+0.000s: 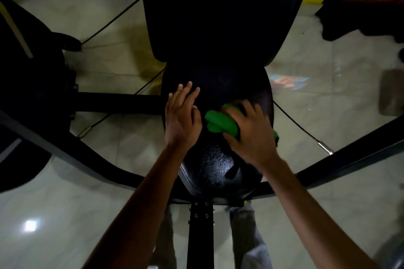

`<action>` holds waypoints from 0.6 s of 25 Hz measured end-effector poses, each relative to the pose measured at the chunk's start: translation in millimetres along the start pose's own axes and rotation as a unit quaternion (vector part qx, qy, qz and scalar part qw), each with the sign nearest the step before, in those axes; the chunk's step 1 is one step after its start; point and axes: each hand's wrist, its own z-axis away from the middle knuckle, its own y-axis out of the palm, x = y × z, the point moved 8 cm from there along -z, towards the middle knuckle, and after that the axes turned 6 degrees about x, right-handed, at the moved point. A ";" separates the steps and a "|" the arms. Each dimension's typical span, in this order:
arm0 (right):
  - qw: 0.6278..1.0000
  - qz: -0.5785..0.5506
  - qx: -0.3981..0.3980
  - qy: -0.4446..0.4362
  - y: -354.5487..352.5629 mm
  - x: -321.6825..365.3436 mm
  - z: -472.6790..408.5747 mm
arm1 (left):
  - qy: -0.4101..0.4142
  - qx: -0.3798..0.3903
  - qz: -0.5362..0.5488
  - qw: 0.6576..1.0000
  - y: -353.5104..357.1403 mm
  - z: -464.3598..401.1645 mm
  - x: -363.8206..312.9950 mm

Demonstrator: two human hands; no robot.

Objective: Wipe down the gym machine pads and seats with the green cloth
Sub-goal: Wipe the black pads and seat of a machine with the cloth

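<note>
Clearly the work is on the black seat (216, 159) of the gym machine, and every place below is given from that seat. On its right half lies the green cloth (220, 123), bunched into a wad; the right hand (251, 135) presses down on it with fingers curled over the fabric, grasping it against the upholstery. On the seat's left half the left hand (182, 116) rests flat, fingers straight and released, holding nothing, seemingly bracing. Toward the seat's near end the surface glistens with small beads, which suggests that part is already wiped or dampened, though this is a judgement. Beyond the seat's far end rises the backrest pad (223, 11), dark and matte; whether it has been cleaned cannot be told. To the seat's left stands more dark padded equipment (28, 72), probably not yet done.
</note>
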 end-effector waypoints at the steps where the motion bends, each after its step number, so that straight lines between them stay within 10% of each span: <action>1: 1.000 0.014 0.000 0.008 -0.9 -3.8 -14.9 | 0.003 0.003 0.002 1.000 0.6 -0.3 -0.3; 15: 0.999 0.029 0.012 -0.028 5.1 21.2 12.2 | 0.108 0.100 -0.049 0.988 0.6 -5.3 9.7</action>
